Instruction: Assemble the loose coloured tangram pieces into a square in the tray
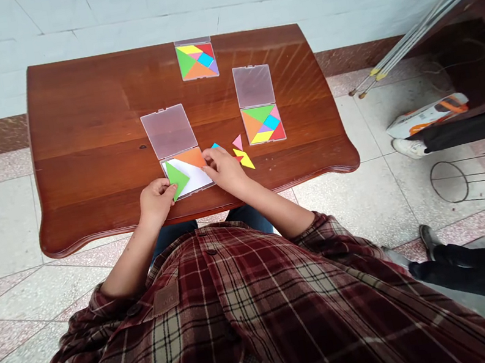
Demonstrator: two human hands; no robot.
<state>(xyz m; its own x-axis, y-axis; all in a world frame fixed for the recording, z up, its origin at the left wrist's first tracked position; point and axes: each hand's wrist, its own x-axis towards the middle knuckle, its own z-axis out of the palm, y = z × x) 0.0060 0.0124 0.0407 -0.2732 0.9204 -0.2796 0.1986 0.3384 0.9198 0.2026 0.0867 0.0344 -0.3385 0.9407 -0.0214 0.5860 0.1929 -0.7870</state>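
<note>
Arranging seemed the current step: left hand [157,202] pinched the green triangle [179,179] in the case [198,179] near the desk's [95,163] front, right hand [226,170] touched the orange piece [192,157], grip unclear, and the next move apparently called for squaring both.

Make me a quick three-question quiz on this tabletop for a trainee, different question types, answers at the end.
1. Count: how many clear square plastic cases lie on the glossy brown wooden table?
2. True or false: the left hand touches the flat green triangular piece.
3. Multiple choice: in the case nearest both hands, what colour is the piece beside the right hand? A, blue; B, orange; C, purple.

Key: 1. Three. 2. True. 3. B, the flat orange piece.
</note>
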